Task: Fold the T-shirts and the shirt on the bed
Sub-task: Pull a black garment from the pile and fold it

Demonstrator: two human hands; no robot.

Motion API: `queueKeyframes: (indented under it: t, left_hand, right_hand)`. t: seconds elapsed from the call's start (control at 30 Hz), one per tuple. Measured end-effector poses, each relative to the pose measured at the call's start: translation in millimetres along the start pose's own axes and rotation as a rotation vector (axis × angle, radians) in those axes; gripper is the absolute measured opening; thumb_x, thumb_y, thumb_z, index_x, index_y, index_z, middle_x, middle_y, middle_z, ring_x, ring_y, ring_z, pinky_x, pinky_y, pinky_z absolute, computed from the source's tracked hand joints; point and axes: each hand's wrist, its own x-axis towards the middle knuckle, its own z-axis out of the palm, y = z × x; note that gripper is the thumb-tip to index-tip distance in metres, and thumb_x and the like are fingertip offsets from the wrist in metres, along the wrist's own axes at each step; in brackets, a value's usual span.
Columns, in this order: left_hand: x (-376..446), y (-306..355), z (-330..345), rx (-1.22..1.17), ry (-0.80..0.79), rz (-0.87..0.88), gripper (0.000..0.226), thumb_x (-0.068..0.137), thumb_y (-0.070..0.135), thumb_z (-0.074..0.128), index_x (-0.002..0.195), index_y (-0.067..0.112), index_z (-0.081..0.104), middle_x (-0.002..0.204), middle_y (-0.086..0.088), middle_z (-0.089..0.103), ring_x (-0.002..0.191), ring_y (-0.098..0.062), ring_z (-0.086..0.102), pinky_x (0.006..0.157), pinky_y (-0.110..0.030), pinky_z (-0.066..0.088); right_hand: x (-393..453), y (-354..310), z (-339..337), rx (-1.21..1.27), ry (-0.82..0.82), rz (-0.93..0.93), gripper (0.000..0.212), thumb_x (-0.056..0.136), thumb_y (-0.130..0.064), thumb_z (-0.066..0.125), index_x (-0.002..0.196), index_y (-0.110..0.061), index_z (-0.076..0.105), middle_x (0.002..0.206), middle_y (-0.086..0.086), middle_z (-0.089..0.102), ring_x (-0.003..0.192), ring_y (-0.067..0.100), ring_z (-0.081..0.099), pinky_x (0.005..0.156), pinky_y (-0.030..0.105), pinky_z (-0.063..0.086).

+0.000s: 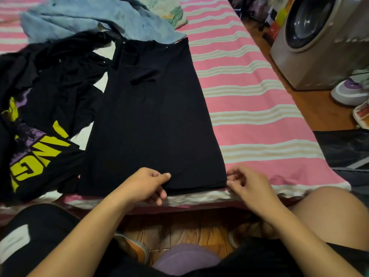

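We see a black T-shirt (153, 116) lying flat in a long strip on the striped bed (249, 96). Our left hand (147, 185) pinches its near hem between thumb and fingers; our right hand (247, 182) pinches the near right corner. A printed T-shirt (40, 140) lies crumpled left, a blue shirt (89, 17) far.

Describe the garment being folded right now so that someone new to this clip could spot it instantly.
On the pink-and-white striped bed, look at the near edge by the person's hands. The plain black T-shirt lies flat as a long narrow panel, its hem held by the left hand and right hand. Unlike the crumpled black yellow-lettered T-shirt beside it, it is smooth and printless.
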Motion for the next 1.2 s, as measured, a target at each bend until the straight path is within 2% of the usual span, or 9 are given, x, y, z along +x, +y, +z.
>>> queueKeyframes:
  t: [0.2, 0.33, 0.47, 0.53, 0.7, 0.77, 0.9, 1.03, 1.2]
  left_hand:
    - [-0.3, -2.6, 1.5, -0.027, 0.004, 0.015, 0.028, 0.105, 0.035, 0.054, 0.089, 0.012, 0.060, 0.077, -0.012, 0.074, 0.061, -0.022, 0.064, 0.062, -0.033, 0.048]
    - [-1.0, -4.6, 2.8, -0.044, 0.016, 0.033, 0.027, 0.105, 0.033, 0.054, 0.090, 0.011, 0.060, 0.075, -0.013, 0.073, 0.062, -0.024, 0.064, 0.061, -0.031, 0.050]
    - [-5.9, -2.7, 4.4, -0.061, 0.041, 0.056, 0.029, 0.105, 0.031, 0.054, 0.085, 0.011, 0.058, 0.071, -0.010, 0.071, 0.061, -0.022, 0.064, 0.057, -0.028, 0.050]
    - [-10.4, -2.9, 6.1, -0.063, 0.069, 0.083, 0.030, 0.105, 0.031, 0.054, 0.083, 0.012, 0.059, 0.069, -0.009, 0.069, 0.061, -0.021, 0.063, 0.060, -0.029, 0.052]
    - [-14.9, -11.6, 12.8, -0.041, 0.120, 0.122, 0.037, 0.104, 0.037, 0.055, 0.075, 0.015, 0.058, 0.065, -0.006, 0.067, 0.060, -0.023, 0.061, 0.079, -0.041, 0.053]
    - [-16.1, -12.1, 14.9, -0.024, 0.163, 0.130, 0.040, 0.104, 0.039, 0.054, 0.071, 0.016, 0.057, 0.062, -0.005, 0.067, 0.058, -0.022, 0.060, 0.079, -0.043, 0.053]
    - [-15.6, -14.0, 21.2, 0.302, 0.290, 0.124, 0.045, 0.105, 0.042, 0.050, 0.076, 0.010, 0.063, 0.064, -0.008, 0.067, 0.057, -0.014, 0.061, 0.063, -0.033, 0.051]
    - [-13.8, -16.5, 34.6, 0.609, 0.381, 0.135, 0.032, 0.105, 0.045, 0.046, 0.091, 0.023, 0.064, 0.078, 0.002, 0.066, 0.072, -0.016, 0.064, 0.074, -0.040, 0.058]
    - [-8.8, -14.4, 29.9, 0.650, 0.353, 0.061, 0.035, 0.104, 0.049, 0.047, 0.085, 0.023, 0.063, 0.076, -0.003, 0.068, 0.073, -0.024, 0.067, 0.071, -0.037, 0.056]
  right_hand:
    - [-1.2, 7.1, 12.5, -0.157, 0.013, -0.072, 0.021, 0.088, -0.019, 0.072, 0.104, -0.029, 0.062, 0.087, -0.013, 0.060, 0.076, 0.003, 0.059, 0.067, 0.018, 0.043]
    - [-3.4, 8.1, 18.7, -0.187, 0.133, -0.110, 0.009, 0.092, -0.020, 0.063, 0.087, -0.027, 0.062, 0.074, -0.011, 0.060, 0.068, 0.001, 0.056, 0.059, 0.012, 0.038]
    - [-7.8, 8.6, 24.1, -0.269, 0.200, -0.138, 0.020, 0.095, -0.014, 0.058, 0.076, -0.021, 0.054, 0.067, -0.007, 0.053, 0.062, 0.004, 0.049, 0.054, 0.025, 0.033]
    - [-17.1, 13.0, 26.4, -0.285, 0.221, -0.153, 0.023, 0.095, -0.014, 0.059, 0.076, -0.020, 0.049, 0.066, -0.007, 0.049, 0.059, 0.007, 0.046, 0.052, 0.032, 0.033]
    - [-35.8, 13.9, 28.8, -0.273, 0.305, -0.216, 0.023, 0.092, -0.017, 0.057, 0.075, -0.021, 0.042, 0.062, -0.006, 0.042, 0.050, 0.013, 0.042, 0.044, 0.032, 0.030]
    - [-36.3, 15.5, 31.0, -0.321, 0.320, -0.237, 0.024, 0.091, -0.015, 0.059, 0.075, -0.020, 0.041, 0.062, -0.004, 0.040, 0.048, 0.017, 0.039, 0.044, 0.032, 0.027]
    - [-32.9, 18.8, 34.3, -0.484, 0.226, -0.263, 0.030, 0.089, -0.009, 0.067, 0.076, -0.018, 0.041, 0.064, -0.002, 0.038, 0.048, 0.019, 0.036, 0.045, 0.031, 0.023]
    - [-27.4, 6.9, 25.5, -0.676, 0.126, -0.311, 0.033, 0.085, -0.008, 0.069, 0.076, -0.017, 0.038, 0.069, -0.002, 0.031, 0.048, 0.021, 0.026, 0.043, 0.029, 0.010]
    - [-17.7, 5.6, 7.9, -0.903, -0.029, -0.314, 0.029, 0.084, -0.015, 0.070, 0.081, -0.019, 0.042, 0.068, -0.002, 0.033, 0.048, 0.021, 0.033, 0.041, 0.031, 0.019]
